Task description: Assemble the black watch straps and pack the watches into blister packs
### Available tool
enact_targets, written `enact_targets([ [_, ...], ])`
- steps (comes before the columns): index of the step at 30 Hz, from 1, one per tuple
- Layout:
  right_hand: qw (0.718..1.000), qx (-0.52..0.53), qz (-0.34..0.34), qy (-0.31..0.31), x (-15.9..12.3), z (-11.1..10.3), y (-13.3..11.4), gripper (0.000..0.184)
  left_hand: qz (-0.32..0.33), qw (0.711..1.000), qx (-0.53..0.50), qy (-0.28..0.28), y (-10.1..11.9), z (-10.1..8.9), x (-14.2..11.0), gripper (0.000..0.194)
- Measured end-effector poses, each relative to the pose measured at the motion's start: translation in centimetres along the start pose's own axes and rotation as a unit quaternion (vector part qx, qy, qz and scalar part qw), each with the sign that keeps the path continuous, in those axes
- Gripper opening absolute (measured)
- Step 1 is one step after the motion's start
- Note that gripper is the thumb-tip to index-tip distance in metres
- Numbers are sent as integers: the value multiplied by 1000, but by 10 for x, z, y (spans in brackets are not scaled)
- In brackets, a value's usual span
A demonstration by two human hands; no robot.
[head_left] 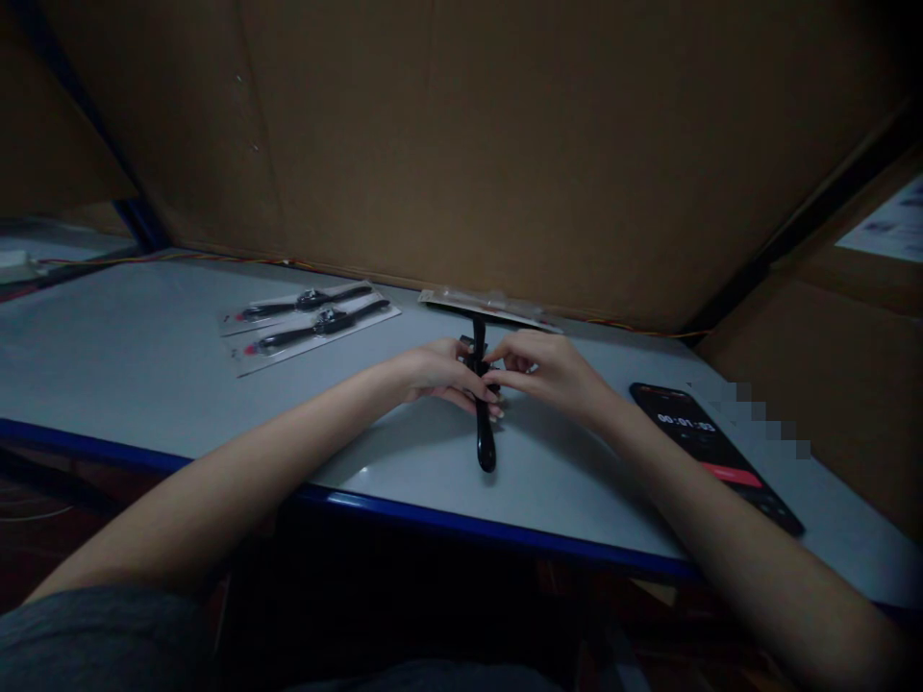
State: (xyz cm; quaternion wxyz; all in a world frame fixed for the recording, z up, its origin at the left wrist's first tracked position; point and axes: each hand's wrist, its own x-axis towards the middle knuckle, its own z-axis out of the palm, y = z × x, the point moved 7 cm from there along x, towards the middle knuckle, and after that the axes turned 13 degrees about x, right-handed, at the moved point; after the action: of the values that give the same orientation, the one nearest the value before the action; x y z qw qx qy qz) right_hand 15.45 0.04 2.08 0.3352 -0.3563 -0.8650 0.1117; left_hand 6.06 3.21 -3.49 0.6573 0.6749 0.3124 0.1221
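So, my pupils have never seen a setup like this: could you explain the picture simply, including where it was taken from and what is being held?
There is no robot here, only a person working with two bare hands. The single picture comes from a camera on the person's head, looking forward and down.

The left hand holds a long black tool around its middle, and the right hand's fingertips are at that middle part too.

On the pale table, to the left, lie two clear packs, each with a similar black tool inside. Behind the hands is another pack. At the right lies a phone showing digits.
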Motion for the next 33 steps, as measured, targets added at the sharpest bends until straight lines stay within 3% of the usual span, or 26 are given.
enact_targets([
  [6,994,-1,67,85,0,3,8,33,50,998,-9,-32,4,5,2,39],
  [9,984,50,121,120,-1,8,12,21,31,999,-27,-30,3,7,3,29],
  [13,968,158,161,108,-1,12,18,25,13,998,-60,1,1,3,5,30],
  [16,963,184,176,85,-2,7,25,32,7,997,-70,23,0,-2,6,33],
  [21,982,110,152,29,-4,-5,23,16,-16,997,-61,40,-3,-8,6,35],
  [27,990,95,106,-20,-3,0,7,15,6,997,-59,50,-2,-12,6,43],
  [33,995,78,67,-11,-1,0,2,15,-5,996,-54,65,-1,-11,4,47],
])
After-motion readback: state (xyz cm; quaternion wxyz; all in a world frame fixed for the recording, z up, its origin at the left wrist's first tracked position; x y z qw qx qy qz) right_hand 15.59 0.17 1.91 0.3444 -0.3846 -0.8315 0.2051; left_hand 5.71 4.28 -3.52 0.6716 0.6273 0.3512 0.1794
